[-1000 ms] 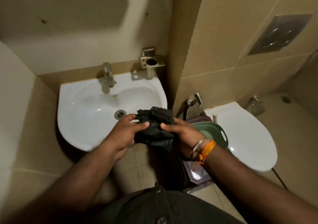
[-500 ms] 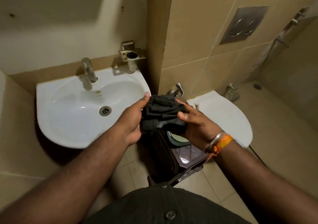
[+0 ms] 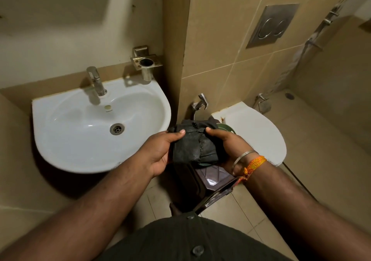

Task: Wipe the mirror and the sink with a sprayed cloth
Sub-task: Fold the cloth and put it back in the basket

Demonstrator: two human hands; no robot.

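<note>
A dark grey, almost black cloth (image 3: 193, 144) sits bunched and folded just right of the frame's centre, held between both hands. Its surface looks worn and creased, with a ragged seam or torn edge running down its middle and several folds stacked at the top. The left hand (image 3: 160, 152) grips the cloth's left side, thumb laid across the top and fingers curled underneath. The right hand (image 3: 228, 146) grips the right side the same way, thumb on top; a metal bangle (image 3: 244, 157) and an orange thread band (image 3: 255, 163) circle its wrist.

The white sink (image 3: 66, 150) fills the centre left, dry-looking, with a steel tap (image 3: 96, 82) at its back and a drain (image 3: 117, 128) in the bowl. The cloth hangs just off the sink's right rim, above a dark brown bin (image 3: 210, 180). A white toilet lid (image 3: 259, 132) lies at the centre right.

Compared with half a second earlier, the cloth is flatter and more spread between the hands, the left thumb now rests on its top face instead of pointing up beside it, and the sink sits further toward the middle of the frame.
</note>
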